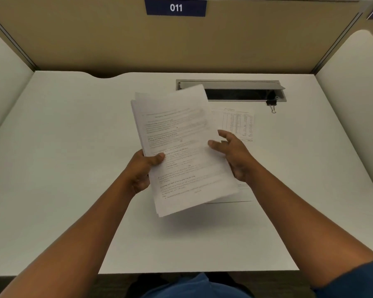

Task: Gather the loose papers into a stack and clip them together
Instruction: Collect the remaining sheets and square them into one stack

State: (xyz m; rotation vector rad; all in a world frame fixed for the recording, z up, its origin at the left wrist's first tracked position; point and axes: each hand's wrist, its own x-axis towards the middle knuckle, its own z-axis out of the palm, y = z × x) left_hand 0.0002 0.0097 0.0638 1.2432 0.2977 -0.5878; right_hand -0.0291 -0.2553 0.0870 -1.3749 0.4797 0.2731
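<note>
Printed white paper sheets [181, 147], a thin uneven sheaf, hang above the surface [73, 147], pinched at their left edge by the left hand [141, 171]; the right hand [235, 155] hovers slack-fingered at their right edge, holding nothing. Light and floppy, they likely fan unless squared. One tabled sheet [237, 123] lies beyond the right hand, the small black binder clip [271, 103] farther off.

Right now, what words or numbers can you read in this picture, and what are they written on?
"011": white digits on the dark blue sign at the top of the back partition.
Printed text on the stack of papers gripped by the left hand: too blurred to read.
Table of figures on the sheet lying on the desk beyond the right hand: too small to read.
</note>
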